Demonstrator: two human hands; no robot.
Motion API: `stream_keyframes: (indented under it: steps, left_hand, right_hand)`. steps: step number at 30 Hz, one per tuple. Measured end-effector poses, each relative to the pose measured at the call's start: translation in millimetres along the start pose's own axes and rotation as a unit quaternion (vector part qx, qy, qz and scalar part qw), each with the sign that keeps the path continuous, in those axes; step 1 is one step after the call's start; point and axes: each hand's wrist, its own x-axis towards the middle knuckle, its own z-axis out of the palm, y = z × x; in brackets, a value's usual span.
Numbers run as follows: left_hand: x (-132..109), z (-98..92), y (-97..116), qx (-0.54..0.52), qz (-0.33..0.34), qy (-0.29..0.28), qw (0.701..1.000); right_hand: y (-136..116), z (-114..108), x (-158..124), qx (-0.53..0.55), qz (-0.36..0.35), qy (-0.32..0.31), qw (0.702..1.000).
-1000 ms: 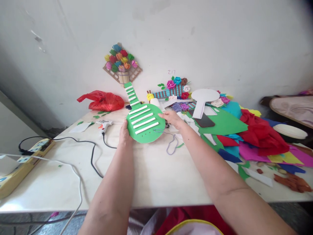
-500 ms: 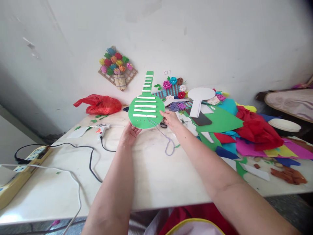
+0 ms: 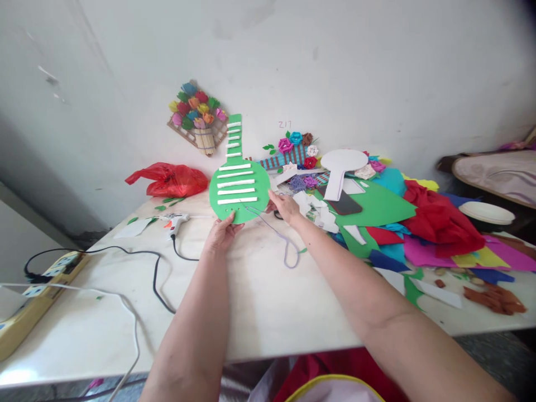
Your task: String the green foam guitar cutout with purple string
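Both of my hands hold up a green foam cutout [image 3: 262,184], round with a straight neck, over the table. White strips [image 3: 237,183] run across its body and neck, and a row of small holes shows near the lower edge. My left hand [image 3: 223,231] pinches the bottom edge, thumb on the front. My right hand [image 3: 285,206] grips the lower right edge, its fingers partly behind. A greyish-purple yarn [image 3: 288,257] comes from the cutout's lower part and loops down to the tabletop.
Left of the cutout lie a white glue gun [image 3: 178,222], a red plastic bag [image 3: 171,180] and a power strip [image 3: 62,279] with cables. On the right are a white paper cutout [image 3: 344,161], a dark phone [image 3: 344,203] and coloured sheets [image 3: 381,201]. A flower decoration [image 3: 196,111] hangs on the wall.
The green cutout has shifted left and tilted slightly. My left thumb has come onto its front face, and the right hand has moved a little left with it.
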Motion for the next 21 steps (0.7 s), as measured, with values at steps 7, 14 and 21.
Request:
stream_keyframes:
  steps: [7, 14, 21]
  left_hand:
    - [2.8, -0.6, 2.0, 0.001, 0.009, -0.005, 1.000]
    - [5.9, -1.7, -0.2, -0.036, 0.023, -0.019, 0.999]
    - [6.1, -1.1, -1.0, -0.062, 0.011, -0.013, 0.998]
  right_hand:
    - [-10.6, 6.4, -5.3, -0.127, -0.087, -0.003, 0.988]
    - [-32.8, 34.8, -20.5, 0.012, -0.087, -0.124, 0.988]
    - [-59.7, 44.2, -43.4, -0.136, -0.131, -0.203, 0.961]
